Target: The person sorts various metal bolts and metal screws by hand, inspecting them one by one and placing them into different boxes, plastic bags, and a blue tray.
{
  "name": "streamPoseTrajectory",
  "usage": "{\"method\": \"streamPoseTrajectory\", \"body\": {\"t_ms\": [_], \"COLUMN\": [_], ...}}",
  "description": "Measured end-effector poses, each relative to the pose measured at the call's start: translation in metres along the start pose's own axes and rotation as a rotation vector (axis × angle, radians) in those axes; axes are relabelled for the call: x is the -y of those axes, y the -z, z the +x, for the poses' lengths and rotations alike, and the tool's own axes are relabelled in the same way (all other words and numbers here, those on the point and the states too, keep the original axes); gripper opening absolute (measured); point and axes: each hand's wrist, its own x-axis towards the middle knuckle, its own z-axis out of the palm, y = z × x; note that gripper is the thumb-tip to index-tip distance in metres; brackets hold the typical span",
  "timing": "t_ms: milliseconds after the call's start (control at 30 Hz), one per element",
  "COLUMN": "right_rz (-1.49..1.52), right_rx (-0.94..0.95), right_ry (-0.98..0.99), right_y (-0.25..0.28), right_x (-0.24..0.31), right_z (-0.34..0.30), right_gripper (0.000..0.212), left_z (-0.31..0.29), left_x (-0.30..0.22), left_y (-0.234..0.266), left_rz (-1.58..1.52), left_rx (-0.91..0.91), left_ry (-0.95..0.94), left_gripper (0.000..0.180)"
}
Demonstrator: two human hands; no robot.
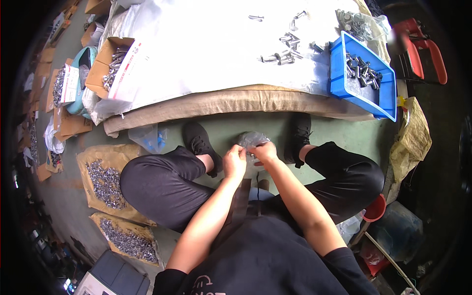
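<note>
Between my knees, my left hand (234, 160) and my right hand (265, 152) are both closed on a small clear plastic bag (252, 139) that holds small metal parts. The two hands nearly touch, with their fingers pinching the bag's lower edge. My legs in black trousers and black shoes (198, 141) flank the hands on the green floor.
A low platform covered with a white sheet (206, 54) lies ahead, with loose metal parts (285, 51) on it and a blue bin (364, 73) of parts at its right. Cardboard boxes (110, 64) and brown paper (105, 182) bearing metal parts sit to the left. A red bucket (376, 209) is at the right.
</note>
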Motion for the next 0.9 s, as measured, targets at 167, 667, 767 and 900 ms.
{"method": "streamPoseTrajectory", "body": {"t_ms": [167,667,767,900], "right_rz": [-0.424,-1.294,-1.227,-1.193], "right_rx": [0.117,0.155,0.267,0.161], "right_ry": [0.359,1.010,1.242,1.261], "right_y": [0.015,0.086,0.080,0.087], "right_x": [-0.011,0.069,0.070,0.063], "right_z": [-0.003,-0.103,-0.118,-0.119], "right_gripper": [0.041,0.008,0.013,0.012], "left_z": [0.005,0.064,0.133,0.193], "left_x": [-0.002,-0.169,-0.223,-0.241], "left_y": [0.007,0.109,0.121,0.093], "left_rz": [-0.024,-0.343,-0.112,0.511], "left_rx": [-0.034,-0.254,-0.157,0.259], "left_ry": [0.008,-0.490,-0.706,-0.593], "left_gripper": [0.011,0.007,0.006,0.023]}}
